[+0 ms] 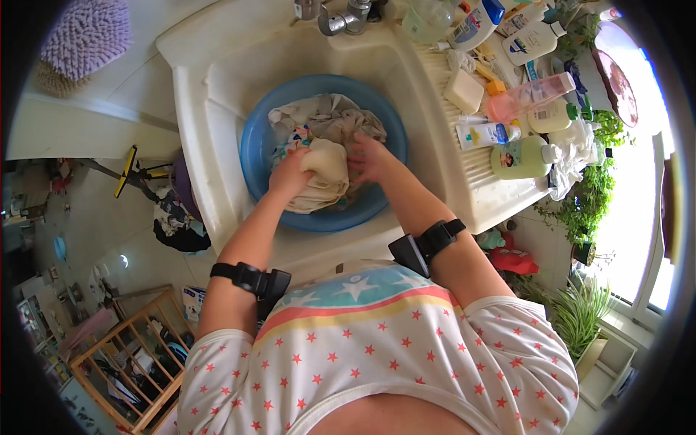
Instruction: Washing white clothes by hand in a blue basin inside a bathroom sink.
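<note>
A blue plastic basin sits inside a white laundry sink. My left hand grips a wet cream cloth, bunched and folded over itself. Close by on the right, my right hand has its fingers spread, the tips against or just above the wet fabric; the contact is partly hidden. A greyish-white cloth lies crumpled along the basin's far side. Between it and my left hand shows a piece of multicoloured printed fabric.
Above the basin is a chrome faucet. The ribbed washboard ledge at right carries a soap bar, a pink bottle, a tube and several other bottles. A wooden rack stands at lower left.
</note>
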